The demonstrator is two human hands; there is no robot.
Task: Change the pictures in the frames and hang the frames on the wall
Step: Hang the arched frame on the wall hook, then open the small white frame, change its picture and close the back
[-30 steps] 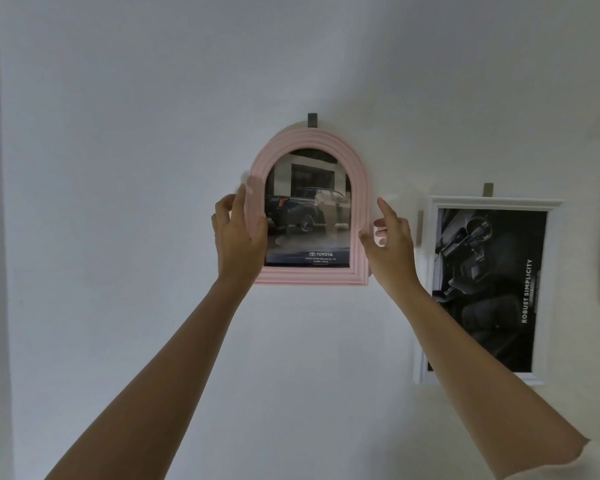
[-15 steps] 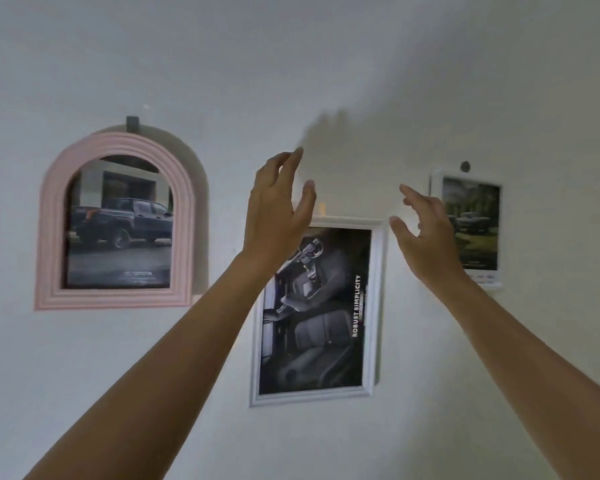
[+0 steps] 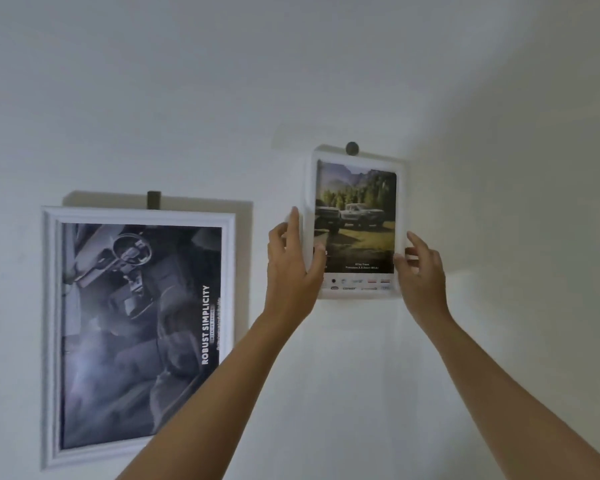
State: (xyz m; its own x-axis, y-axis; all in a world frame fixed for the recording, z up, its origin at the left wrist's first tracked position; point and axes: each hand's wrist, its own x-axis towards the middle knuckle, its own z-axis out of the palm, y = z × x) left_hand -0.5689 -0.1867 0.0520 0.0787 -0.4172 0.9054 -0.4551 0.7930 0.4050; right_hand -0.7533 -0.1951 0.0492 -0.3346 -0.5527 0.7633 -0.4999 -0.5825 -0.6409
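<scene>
Head view, raised left hand (image 3: 293, 268), right hand (image 3: 420, 273) clasping small frame (image 3: 361, 156)

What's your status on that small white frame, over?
Left hand and right hand each grip a side of the small white frame. Frame sits under its round hook. Nothing in the way.

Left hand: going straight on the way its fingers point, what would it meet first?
Probably nothing: the left hand grips the small white frame at its left edge, fingers pointing up along it; only bare wall lies above. Depth unclear; fingertips may brush it.
</scene>
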